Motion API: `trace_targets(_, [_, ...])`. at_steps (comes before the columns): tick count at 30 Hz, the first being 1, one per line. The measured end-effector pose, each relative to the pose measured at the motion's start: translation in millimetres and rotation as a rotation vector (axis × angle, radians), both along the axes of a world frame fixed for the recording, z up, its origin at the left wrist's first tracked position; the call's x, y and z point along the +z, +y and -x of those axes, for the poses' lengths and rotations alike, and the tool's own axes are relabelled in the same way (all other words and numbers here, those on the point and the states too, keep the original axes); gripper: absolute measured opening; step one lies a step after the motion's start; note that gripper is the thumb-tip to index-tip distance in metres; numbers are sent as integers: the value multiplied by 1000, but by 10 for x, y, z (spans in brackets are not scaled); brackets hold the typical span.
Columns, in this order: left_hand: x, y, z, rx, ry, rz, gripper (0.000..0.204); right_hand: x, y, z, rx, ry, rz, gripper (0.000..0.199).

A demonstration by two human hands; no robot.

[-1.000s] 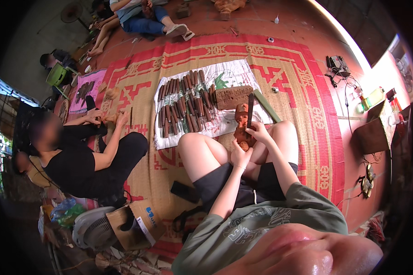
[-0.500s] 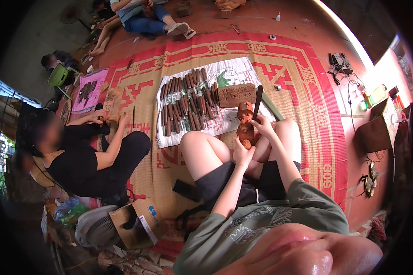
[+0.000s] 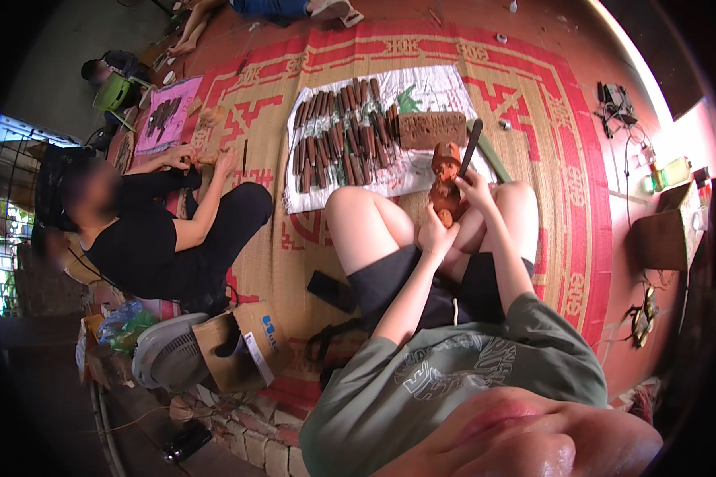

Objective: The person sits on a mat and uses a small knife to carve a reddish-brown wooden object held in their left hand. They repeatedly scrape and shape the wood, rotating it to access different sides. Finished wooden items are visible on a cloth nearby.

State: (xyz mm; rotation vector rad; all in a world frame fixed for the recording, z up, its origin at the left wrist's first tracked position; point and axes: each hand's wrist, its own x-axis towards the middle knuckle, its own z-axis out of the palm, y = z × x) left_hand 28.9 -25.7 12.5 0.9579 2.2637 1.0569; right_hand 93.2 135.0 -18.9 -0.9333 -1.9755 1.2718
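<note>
A reddish-brown carved wooden figurine (image 3: 445,165) with a flat-topped head leans between my raised knees. My left hand (image 3: 437,233) is wrapped round its lower end. In my right hand (image 3: 474,191) is a carving tool (image 3: 471,146) with a long dark shaft that sticks up and away from me. The fingers of that hand are close against the figurine's side. The tool's lower end is hidden by my fingers. Just beyond the figurine, a brown carved block (image 3: 432,130) lies on a white cloth (image 3: 301,202).
Several rows of dark-handled carving tools (image 3: 346,135) cover the cloth, with a green bar (image 3: 492,155) at its right. A co-worker (image 3: 147,230) sits at left, holding a pale wooden piece. A phone (image 3: 331,292), cardboard box (image 3: 243,346) and fan (image 3: 171,355) lie nearer me.
My view has tipped downward, so the mat and cloth sit higher in the picture. Both hands keep their hold on the figurine and the tool, with little visible shift between them.
</note>
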Motion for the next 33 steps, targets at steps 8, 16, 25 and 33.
trace_targets(8, [-202,18,34,41,6,-73,70,0,-142,-18,5,-74,59,27])
trace_targets(16, [-141,9,57,19,32,-50,75,120,-219,-61,-109,144,274,22])
trace_targets(25, [-71,21,78,33,-54,-41,74,-139,-117,-36,-226,239,238,22])
trace_targets(33, [-190,55,78,59,-29,-131,73,79,-237,22,-333,300,481,21])
